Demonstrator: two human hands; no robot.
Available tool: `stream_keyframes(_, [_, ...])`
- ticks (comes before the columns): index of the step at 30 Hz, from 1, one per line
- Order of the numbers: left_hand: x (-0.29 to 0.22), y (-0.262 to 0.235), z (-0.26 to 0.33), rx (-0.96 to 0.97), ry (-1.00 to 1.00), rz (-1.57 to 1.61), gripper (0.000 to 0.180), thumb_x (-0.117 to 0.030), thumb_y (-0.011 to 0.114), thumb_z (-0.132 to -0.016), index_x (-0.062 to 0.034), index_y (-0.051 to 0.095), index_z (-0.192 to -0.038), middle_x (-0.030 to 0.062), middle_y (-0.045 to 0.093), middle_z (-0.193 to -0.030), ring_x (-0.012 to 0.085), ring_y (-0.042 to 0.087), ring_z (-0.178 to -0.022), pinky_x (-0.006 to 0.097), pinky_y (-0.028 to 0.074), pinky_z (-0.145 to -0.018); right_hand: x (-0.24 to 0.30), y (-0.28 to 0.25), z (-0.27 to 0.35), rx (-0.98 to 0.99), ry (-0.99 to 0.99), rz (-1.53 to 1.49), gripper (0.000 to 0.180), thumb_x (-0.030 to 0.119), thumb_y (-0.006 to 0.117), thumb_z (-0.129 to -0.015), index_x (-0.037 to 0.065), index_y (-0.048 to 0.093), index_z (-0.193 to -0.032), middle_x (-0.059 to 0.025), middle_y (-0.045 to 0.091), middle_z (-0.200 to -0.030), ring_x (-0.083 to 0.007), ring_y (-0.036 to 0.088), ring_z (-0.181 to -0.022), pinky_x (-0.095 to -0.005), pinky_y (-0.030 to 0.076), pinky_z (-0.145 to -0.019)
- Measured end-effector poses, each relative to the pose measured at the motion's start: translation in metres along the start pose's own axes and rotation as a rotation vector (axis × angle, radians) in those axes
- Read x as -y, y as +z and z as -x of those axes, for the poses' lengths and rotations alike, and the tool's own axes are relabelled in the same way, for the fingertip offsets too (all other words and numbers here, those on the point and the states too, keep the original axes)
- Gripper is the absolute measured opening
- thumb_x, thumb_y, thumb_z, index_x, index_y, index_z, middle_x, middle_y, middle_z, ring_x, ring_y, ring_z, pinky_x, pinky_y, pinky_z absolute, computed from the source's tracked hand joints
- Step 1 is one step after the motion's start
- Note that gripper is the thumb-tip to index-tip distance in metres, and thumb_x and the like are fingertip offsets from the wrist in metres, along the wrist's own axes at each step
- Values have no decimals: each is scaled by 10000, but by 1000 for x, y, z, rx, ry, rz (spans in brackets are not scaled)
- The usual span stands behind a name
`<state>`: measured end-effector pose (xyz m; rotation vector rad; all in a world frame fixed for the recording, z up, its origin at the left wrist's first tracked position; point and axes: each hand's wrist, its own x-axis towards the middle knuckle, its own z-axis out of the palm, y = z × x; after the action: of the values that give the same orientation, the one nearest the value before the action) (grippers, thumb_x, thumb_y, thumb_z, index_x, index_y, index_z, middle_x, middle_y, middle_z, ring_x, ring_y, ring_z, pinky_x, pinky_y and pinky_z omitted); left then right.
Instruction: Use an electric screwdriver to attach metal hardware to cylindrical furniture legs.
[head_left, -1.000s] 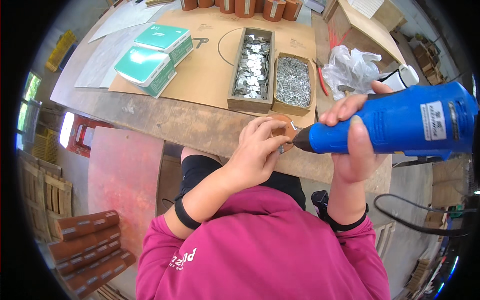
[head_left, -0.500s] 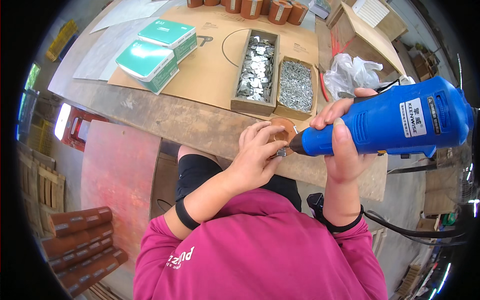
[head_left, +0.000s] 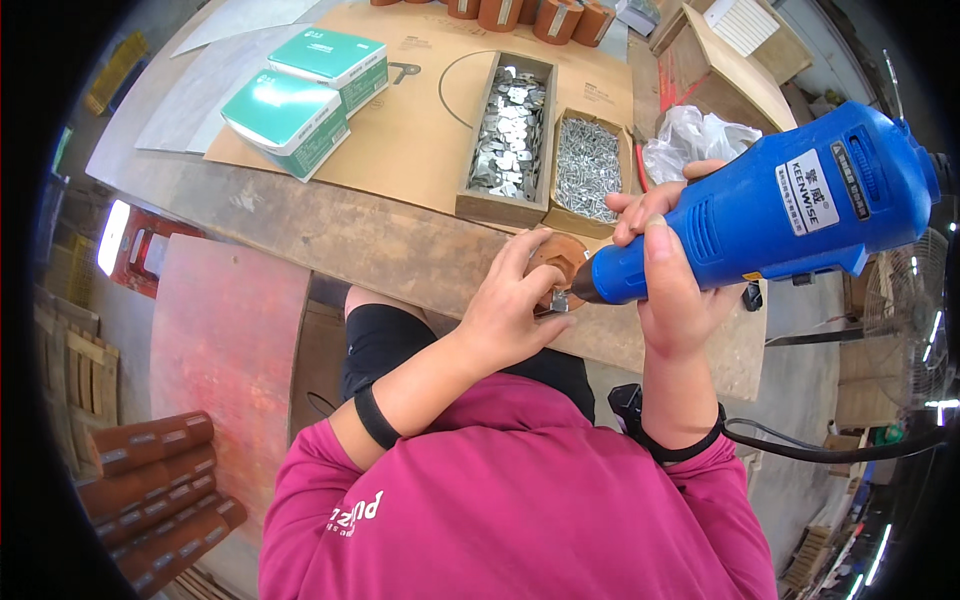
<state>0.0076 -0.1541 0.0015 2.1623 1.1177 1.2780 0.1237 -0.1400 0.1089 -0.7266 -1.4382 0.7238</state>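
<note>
My right hand is wrapped round a blue power screwdriver, which lies slantwise with its dark nose pointing left and down. At the bench's near edge, my left hand is closed on a reddish-brown round piece, partly hidden by the fingers. A small shiny metal plate shows by the left thumb, at the piece's near side. The screwdriver's nose meets the work beside this plate; its very tip and any screw there are hard to make out.
Beyond my hands stand a wooden box of metal plates and a carton of screws. Green-and-white boxes sit left on the cardboard. A plastic bag lies right. Brown cylinders line the back; more brown rolls are stacked lower left.
The screwdriver's rear has swung up and away, so it slants more, while its nose stays by the metal plate. My left fingers have curled further round the piece. The whole view has shifted slightly.
</note>
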Motion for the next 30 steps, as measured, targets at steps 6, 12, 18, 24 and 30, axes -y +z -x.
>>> stream_keyframes(6, [3, 5, 3, -4, -79, 186, 337, -34, 732, -561, 10, 535, -830, 181, 386, -1140, 137, 502, -577, 236, 465, -488, -1, 2, -1, 53, -46, 32, 409, 4, 491, -745, -3, 296, -1105, -77, 477, -738, -166, 513, -661, -454, 425, -797])
stream_keyframes(12, [2, 5, 3, -1, -100, 192, 321, -35, 734, -562, 16, 541, -813, 172, 390, -1133, 146, 510, -603, 242, 469, -495, -3, 2, -1, 36, -25, 34, 404, 5, 487, -744, -5, 304, -1105, -78, 480, -739, -164, 516, -665, -450, 429, -794])
stream_keyframes(18, [1, 5, 4, 49, -191, 226, 324, -53, 722, -544, -57, 507, -786, 202, 384, -1171, 296, 537, -815, 341, 451, -685, 0, 5, 0, 24, 2, 18, 410, 15, 497, -740, -6, 306, -1102, -74, 479, -736, -157, 512, -662, -440, 432, -793])
stream_keyframes(24, [1, 5, 3, 28, -119, 177, 318, -20, 726, -562, 21, 537, -814, 170, 388, -1149, 178, 552, -663, 247, 478, -514, 0, 4, 1, -19, 42, -32, 426, 3, 494, -730, 1, 301, -1110, -70, 479, -736, -150, 509, -666, -436, 433, -797])
stream_keyframes(30, [1, 8, 4, -6, -145, 206, 326, -44, 729, -537, -40, 512, -781, 197, 397, -1160, 245, 554, -720, 324, 461, -655, -9, -5, 5, 126, -73, -32, 386, -40, 575, -653, -21, 433, -1011, -70, 522, -809, -139, 541, -768, -359, 491, -734])
